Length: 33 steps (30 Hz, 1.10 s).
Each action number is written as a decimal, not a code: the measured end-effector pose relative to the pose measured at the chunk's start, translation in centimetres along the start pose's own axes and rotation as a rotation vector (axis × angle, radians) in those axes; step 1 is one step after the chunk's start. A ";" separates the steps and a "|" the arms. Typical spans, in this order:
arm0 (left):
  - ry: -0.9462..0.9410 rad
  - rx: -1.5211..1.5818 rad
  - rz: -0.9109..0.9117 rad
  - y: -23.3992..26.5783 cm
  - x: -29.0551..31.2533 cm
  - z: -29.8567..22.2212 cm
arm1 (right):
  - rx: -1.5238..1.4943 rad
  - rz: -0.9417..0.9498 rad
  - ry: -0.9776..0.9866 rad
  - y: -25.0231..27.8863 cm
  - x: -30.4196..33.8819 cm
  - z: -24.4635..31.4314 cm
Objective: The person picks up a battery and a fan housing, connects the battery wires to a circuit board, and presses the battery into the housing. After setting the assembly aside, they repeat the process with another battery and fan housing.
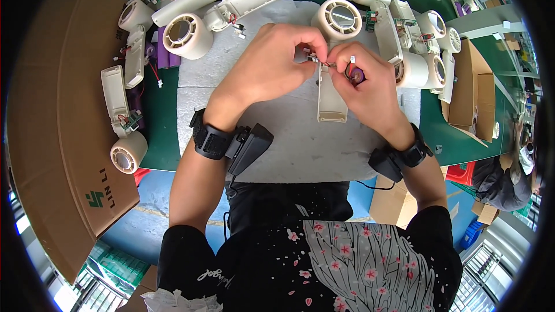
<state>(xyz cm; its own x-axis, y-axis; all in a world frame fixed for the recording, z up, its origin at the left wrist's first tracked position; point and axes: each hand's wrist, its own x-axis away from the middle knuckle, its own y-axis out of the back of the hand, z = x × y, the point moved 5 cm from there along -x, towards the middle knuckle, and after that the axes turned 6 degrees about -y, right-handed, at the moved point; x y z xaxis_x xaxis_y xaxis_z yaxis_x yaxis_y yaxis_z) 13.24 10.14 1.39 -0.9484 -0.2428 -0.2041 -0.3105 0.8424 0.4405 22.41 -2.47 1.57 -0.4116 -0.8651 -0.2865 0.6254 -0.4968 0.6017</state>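
Note:
A cream handheld fan housing lies before me, its round head (337,19) at the far side and its open handle shell (332,102) reaching toward me. Over the handle, my left hand (272,63) is closed, thumb and forefinger pinching a small white wire connector (313,58). Close beside it, my right hand (370,84) curls around a purple cylindrical battery (357,75), with thin red and black wires showing near its fingertips. My fingers partly hide the wires and the upper handle. Both wrists wear black straps with a dark device.
A grey foam mat (272,144) covers the middle of the green table (165,153). Several fan housings with circuit boards line the left, back and right. Purple batteries (167,49) lie at left. Cardboard boxes stand left (63,110) and right (467,89). A person (503,182) sits far right.

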 end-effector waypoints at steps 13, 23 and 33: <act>-0.025 -0.009 -0.007 -0.3 -0.1 -0.1 | -0.038 0.005 -0.072 0.0 0.0 -0.2; -0.024 0.032 0.014 -0.5 -0.2 0.0 | -0.030 -0.008 -0.066 0.0 0.0 -0.3; -0.043 0.039 0.031 -0.6 -0.1 0.0 | -0.004 0.044 -0.079 0.1 -0.1 -0.1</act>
<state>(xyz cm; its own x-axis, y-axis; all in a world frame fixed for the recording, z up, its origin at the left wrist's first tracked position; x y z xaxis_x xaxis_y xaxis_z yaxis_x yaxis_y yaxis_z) 13.54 9.66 1.17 -0.9534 -0.1963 -0.2292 -0.2778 0.8675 0.4127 22.52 -2.44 1.58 -0.4347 -0.8782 -0.1996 0.6466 -0.4586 0.6096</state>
